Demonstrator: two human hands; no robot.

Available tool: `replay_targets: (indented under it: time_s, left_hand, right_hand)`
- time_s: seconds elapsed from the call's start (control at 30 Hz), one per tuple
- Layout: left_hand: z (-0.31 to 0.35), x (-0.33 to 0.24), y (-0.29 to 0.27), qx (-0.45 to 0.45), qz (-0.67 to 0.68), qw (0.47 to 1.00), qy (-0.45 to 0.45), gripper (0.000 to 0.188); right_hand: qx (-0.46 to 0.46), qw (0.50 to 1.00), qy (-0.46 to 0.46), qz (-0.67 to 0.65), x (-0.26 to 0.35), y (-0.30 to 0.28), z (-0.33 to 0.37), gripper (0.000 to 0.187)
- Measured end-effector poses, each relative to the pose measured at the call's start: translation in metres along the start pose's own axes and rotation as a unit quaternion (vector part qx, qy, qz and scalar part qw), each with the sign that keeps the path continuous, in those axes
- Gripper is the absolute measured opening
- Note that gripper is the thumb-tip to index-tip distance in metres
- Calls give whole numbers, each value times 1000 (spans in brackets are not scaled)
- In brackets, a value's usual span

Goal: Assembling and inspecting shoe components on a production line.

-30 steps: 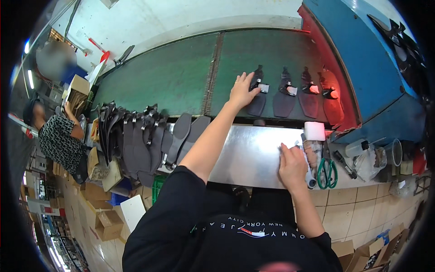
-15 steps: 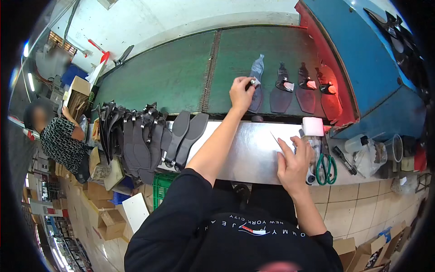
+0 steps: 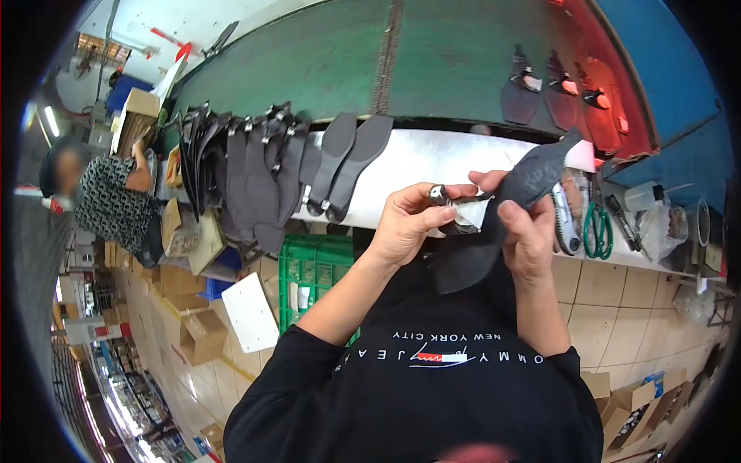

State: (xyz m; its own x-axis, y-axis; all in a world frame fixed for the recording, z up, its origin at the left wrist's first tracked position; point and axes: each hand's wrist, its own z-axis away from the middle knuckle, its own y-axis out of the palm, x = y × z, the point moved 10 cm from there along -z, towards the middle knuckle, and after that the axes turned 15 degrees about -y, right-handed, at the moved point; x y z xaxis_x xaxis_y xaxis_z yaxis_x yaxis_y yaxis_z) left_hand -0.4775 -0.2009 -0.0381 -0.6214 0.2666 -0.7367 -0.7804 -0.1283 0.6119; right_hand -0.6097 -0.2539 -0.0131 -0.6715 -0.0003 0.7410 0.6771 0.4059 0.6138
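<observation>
In front of my chest I hold a dark sandal sole [image 3: 540, 171], tilted above the metal table [image 3: 424, 154]. My right hand [image 3: 529, 235] grips its middle with the thumb on top. My left hand [image 3: 413, 224] is closed on the black sandal strap [image 3: 465, 225], which carries a shiny metal piece and a white paper-like wrap. The strap sits against the sole; whether it is joined there I cannot tell. Farther off on the green conveyor belt [image 3: 455, 69] lie three more soles with straps, among them a dark one [image 3: 519, 102] and one under red light [image 3: 606, 123].
Two grey soles [image 3: 363, 147] and a row of dark soles and straps [image 3: 251, 177] lie left on the table. Green scissors [image 3: 597, 231], a cutter knife [image 3: 566, 224] and a marker [image 3: 624, 224] are at right. A green crate [image 3: 309, 270] stands below; a person [image 3: 116, 193] is far left.
My left hand has brought the sandal sole and strap from the belt toward my chest. My right hand has left the table and taken hold of the sole. The view has shifted.
</observation>
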Motion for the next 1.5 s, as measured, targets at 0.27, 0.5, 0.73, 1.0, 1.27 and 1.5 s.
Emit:
replay_targets:
  time_s: [0.27,0.5,0.73,1.0,1.27,1.5]
  left_hand:
    - [47,8,-53,-42,-8,999,-11,30]
    - [61,10,-61,-53,-65,997,1,32]
    - [63,13,-68,-67,-42,997,-6,34]
    - [61,12,-60,-50,-63,997,-10,32]
    - [62,11,-60,-53,-70,996,-14,32]
    - [63,7,-58,-57,-90,994,-10,32]
  right_hand:
    - [127,971,-10,201,7,26,29,40]
    - [183,925,13,331,3,36,50,32]
    - [216,905,-46,364,12,45,57,48]
    - [218,905,-55,360,10,47,59,43]
    - [220,909,-45,350,9,47,59,44]
    - [227,904,-47,359,11,49,59,43]
